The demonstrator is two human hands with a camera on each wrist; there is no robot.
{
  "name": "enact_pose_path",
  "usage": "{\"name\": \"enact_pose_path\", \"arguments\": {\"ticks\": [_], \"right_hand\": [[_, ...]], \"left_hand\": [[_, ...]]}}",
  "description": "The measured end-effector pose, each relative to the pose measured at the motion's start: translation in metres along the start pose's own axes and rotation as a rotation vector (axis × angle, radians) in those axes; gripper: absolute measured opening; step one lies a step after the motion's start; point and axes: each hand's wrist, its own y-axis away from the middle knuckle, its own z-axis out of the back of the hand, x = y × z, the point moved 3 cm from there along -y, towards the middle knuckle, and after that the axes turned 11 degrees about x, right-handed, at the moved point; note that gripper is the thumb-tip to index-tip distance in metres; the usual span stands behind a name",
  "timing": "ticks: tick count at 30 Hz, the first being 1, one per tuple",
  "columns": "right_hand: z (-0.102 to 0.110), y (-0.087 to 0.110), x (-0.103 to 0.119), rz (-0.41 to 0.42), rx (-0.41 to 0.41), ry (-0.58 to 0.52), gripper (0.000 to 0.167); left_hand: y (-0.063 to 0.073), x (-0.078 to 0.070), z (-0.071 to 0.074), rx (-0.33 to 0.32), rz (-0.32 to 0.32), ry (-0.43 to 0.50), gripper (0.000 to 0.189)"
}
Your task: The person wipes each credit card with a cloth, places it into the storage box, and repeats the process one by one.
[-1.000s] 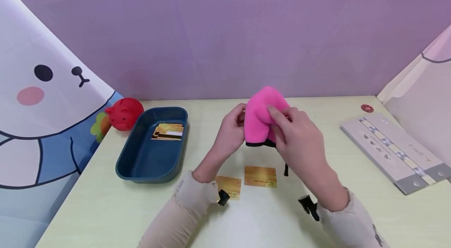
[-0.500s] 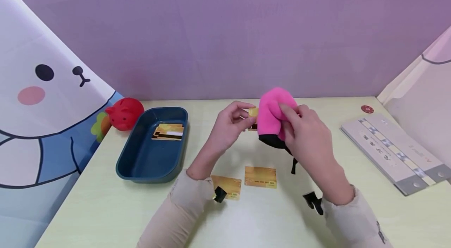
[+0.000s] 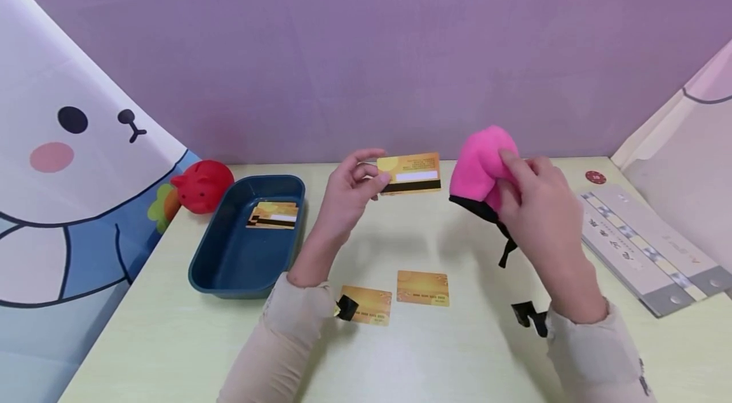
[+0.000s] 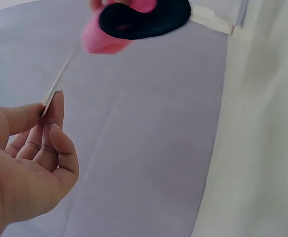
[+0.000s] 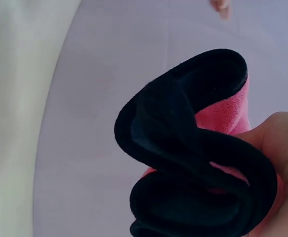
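Observation:
In the head view my left hand (image 3: 343,199) pinches a gold bank card (image 3: 413,168) by its left end, magnetic stripe side toward me, raised above the table. The left wrist view shows the card (image 4: 58,79) edge-on between thumb and fingers. My right hand (image 3: 540,209) grips a soft pink cloth pouch (image 3: 477,161) with black trim and a dangling black strap. Its black-lined opening (image 5: 193,207) is folded in the right wrist view. Two more gold cards lie on the table below, a right one (image 3: 423,288) and a left one (image 3: 374,306) partly behind the black wrist mount.
A dark blue tray (image 3: 251,269) on the left holds gold cards (image 3: 273,215). Behind its left side is a red piggy bank (image 3: 203,187). On the right lie a grey folder (image 3: 646,250) and a red chip (image 3: 596,177). A purple cloth backdrop (image 3: 366,60) closes off the rear.
The gold card, hidden at first, has come into view in my left hand, which moved left. My right hand has carried the pouch to the right, apart from the card.

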Motion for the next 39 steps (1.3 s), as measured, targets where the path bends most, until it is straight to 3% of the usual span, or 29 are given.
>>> {"name": "enact_pose_path", "arguments": {"ticks": [3,8,13,19,28,39], "right_hand": [[0.003,0.001,0.008,0.061,-0.038,-0.013,0.038],[-0.004,0.006,0.034,0.272,-0.065,-0.017,0.036],[-0.02,0.014,0.054,0.376,-0.017,0.017,0.036],[-0.033,0.018,0.058,0.364,0.031,0.051,0.035],[-0.031,0.015,0.052,0.274,0.06,0.038,0.036],[-0.021,0.007,0.024,0.168,0.014,0.01,0.032]], "left_hand": [[-0.001,0.004,-0.003,-0.015,-0.013,-0.063,0.034],[-0.001,0.01,-0.017,-0.016,-0.016,-0.17,0.029],[0.001,0.012,-0.031,0.032,0.004,-0.167,0.037],[0.003,0.01,-0.037,0.054,0.019,-0.161,0.032],[0.004,0.003,-0.036,0.062,0.024,-0.209,0.031],[0.007,-0.007,-0.022,0.065,0.023,-0.19,0.029]]}}
